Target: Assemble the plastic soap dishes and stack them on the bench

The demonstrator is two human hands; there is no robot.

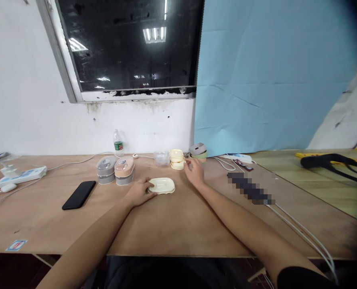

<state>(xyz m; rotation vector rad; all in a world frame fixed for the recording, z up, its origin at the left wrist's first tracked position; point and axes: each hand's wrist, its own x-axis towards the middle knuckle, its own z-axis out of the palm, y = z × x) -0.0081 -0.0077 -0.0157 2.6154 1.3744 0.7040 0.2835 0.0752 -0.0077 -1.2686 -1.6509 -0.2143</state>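
Note:
A cream-coloured plastic lid [163,185], shallow with rounded corners, rests on the brown table in front of me. My left hand [140,192] grips its left edge, fingers on top and thumb at the near side. Farther back stands a small stack of cream plastic pieces [176,159]. My right hand [195,171] reaches to the right side of that stack, its fingertips pinched at the edge of a lower piece. Just behind the right hand are grey and green plastic pieces [198,149], partly hidden. Clear plastic pieces [161,158] sit left of the stack.
Two round-cornered boxes, one grey [105,170] and one peach [124,170], stand left of my hands. Nearby are a black phone [79,195], a plastic bottle [117,142] and a power strip [25,176]. White cables [305,235] cross the table's right side.

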